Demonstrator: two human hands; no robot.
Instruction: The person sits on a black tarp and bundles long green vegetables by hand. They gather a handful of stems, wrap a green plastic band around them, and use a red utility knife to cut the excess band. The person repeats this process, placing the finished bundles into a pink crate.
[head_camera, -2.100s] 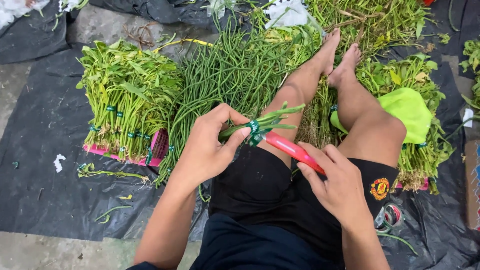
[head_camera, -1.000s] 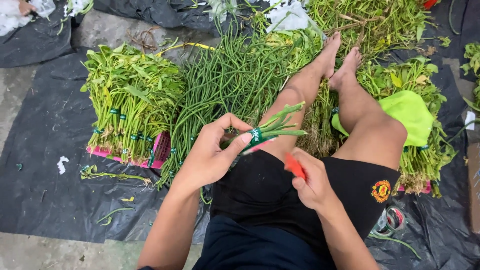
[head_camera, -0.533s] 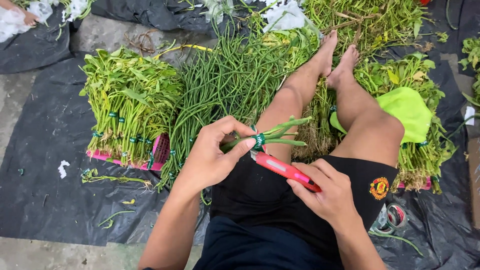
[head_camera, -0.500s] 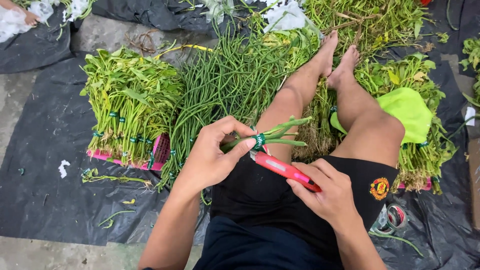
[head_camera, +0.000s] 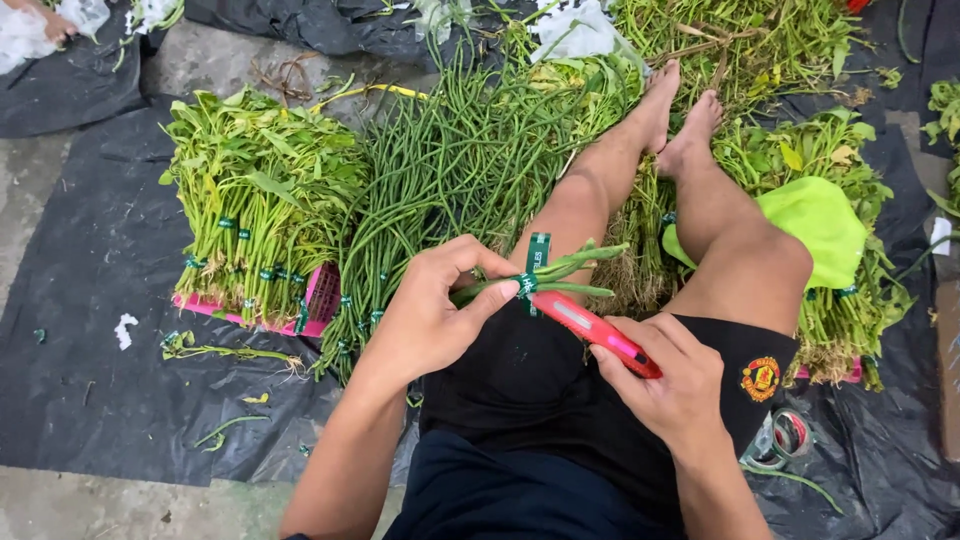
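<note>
Pink crate (head_camera: 318, 296) under bundled greens (head_camera: 258, 205)

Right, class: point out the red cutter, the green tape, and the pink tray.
red cutter (head_camera: 598, 332), head view, middle of its body.
green tape (head_camera: 537, 255), head view, loose upright end.
pink tray (head_camera: 318, 296), head view, right end.

Two hands, left (head_camera: 430, 320) and right (head_camera: 675, 385), one red utility knife (head_camera: 598, 333), one small bean bundle (head_camera: 540, 275) with one green tape band (head_camera: 527, 284), one big long-bean pile (head_camera: 450, 160), one pink crate (head_camera: 315, 300), one lime-green cloth (head_camera: 815, 225), two bare feet (head_camera: 675, 115), one tape roll (head_camera: 780, 440).
</note>
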